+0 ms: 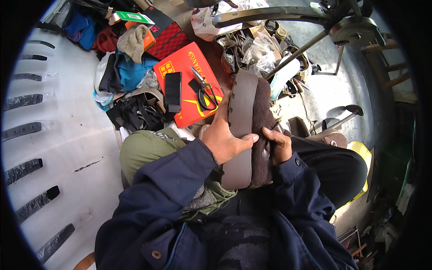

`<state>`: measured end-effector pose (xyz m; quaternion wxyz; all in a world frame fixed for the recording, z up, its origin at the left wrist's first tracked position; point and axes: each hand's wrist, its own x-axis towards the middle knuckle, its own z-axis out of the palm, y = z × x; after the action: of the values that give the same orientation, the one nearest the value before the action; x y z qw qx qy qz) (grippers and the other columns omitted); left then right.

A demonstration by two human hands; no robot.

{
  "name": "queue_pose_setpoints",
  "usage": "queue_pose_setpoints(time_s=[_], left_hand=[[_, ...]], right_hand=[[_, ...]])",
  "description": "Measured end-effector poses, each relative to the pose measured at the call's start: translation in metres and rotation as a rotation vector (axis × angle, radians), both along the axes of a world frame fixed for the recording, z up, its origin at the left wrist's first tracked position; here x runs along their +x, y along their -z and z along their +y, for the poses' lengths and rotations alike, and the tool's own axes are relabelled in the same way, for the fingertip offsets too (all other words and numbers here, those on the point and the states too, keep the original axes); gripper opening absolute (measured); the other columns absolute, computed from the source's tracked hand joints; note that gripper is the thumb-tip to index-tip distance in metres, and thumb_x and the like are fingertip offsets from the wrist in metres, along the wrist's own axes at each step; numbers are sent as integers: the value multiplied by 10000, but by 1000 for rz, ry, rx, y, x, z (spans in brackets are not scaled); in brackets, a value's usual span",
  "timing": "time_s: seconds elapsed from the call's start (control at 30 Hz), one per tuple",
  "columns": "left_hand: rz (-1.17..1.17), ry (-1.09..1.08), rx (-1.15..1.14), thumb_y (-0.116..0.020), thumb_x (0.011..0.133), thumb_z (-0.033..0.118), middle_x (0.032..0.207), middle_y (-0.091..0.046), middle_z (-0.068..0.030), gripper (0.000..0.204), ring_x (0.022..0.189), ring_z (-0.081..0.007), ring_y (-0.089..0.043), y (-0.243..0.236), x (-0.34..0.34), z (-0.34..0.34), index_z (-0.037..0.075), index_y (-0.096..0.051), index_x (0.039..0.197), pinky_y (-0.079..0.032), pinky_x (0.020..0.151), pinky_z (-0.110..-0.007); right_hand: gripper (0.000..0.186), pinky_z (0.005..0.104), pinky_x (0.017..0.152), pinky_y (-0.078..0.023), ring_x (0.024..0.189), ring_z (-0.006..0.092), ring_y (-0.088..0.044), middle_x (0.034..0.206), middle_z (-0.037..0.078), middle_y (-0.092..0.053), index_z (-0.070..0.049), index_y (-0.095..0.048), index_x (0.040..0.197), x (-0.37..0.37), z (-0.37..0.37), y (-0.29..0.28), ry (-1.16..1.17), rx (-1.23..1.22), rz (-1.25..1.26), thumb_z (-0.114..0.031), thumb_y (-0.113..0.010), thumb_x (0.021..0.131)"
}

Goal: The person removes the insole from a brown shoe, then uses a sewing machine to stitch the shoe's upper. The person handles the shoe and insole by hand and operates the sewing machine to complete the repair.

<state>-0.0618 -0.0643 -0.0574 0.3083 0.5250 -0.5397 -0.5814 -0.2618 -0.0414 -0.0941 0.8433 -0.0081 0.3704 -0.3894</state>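
A fuzzy dark-brown shoe (262,105) with a thick grey-brown sole stands on its side above my lap, its sole facing left. My left hand (229,141) is wrapped round the sole, the thumb reaching over to the furry upper. On the other side, my right hand (280,145) grips the upper with thumb and bent fingers. Small dark shiny parts show beside that hand; I cannot tell whether they belong to the shoe. Beyond my left hand, a red box (191,58) carries a black phone (173,92) and black-handled scissors (203,85).
A white slatted bench (81,148) fills the left side, with piled clothes (130,67) at its far end. Ahead lies a heap of plastic bags and small parts (263,51). At the far right stands a dark metal machine (353,31) with a long arm.
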Motion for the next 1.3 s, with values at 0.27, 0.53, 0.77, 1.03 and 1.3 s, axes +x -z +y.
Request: queue_pose_setpoints(time_s=[0.27,0.53,0.77,1.03,1.3], left_hand=[[3,18,6,-844,776,160,1517,-377,-223,1184,1394,-292,-449,6,-11,-9,-31,-25,1609,-390,1159,-386],[310,-83,220,-803,893,213,1449,-464,-166,904,1311,-222,-483,0,-12,-32,-8,-216,1543,-415,1109,-379],[246,-169,325,-724,946,402,1416,-475,-190,803,1290,-250,-489,-3,-17,-31,-13,-313,1497,-418,1087,-384],[165,-159,307,-730,929,447,1440,-408,-212,835,1314,-278,-472,7,-21,-32,-17,-335,1500,-397,1118,-394],[176,-122,281,-700,948,421,1471,-404,-215,829,1345,-282,-463,6,-20,-32,-21,-293,1520,-383,1132,-402]], right_hand=[[289,305,627,-562,718,213,-714,896,121,-754,30,-720,1070,-9,0,20,75,18,211,-170,-672,867],[284,350,771,-606,829,256,-739,983,156,-762,50,-707,1105,-13,1,25,178,111,32,-94,-651,867],[252,362,897,-582,934,259,-734,1066,165,-752,68,-701,1108,-17,-1,39,197,73,-7,-92,-644,921],[149,313,813,-579,830,215,-729,957,123,-756,29,-726,969,-19,4,56,194,153,4,-106,-688,920],[197,333,844,-583,868,235,-735,1003,148,-756,48,-718,1029,-18,3,54,189,137,-33,-109,-676,918]])
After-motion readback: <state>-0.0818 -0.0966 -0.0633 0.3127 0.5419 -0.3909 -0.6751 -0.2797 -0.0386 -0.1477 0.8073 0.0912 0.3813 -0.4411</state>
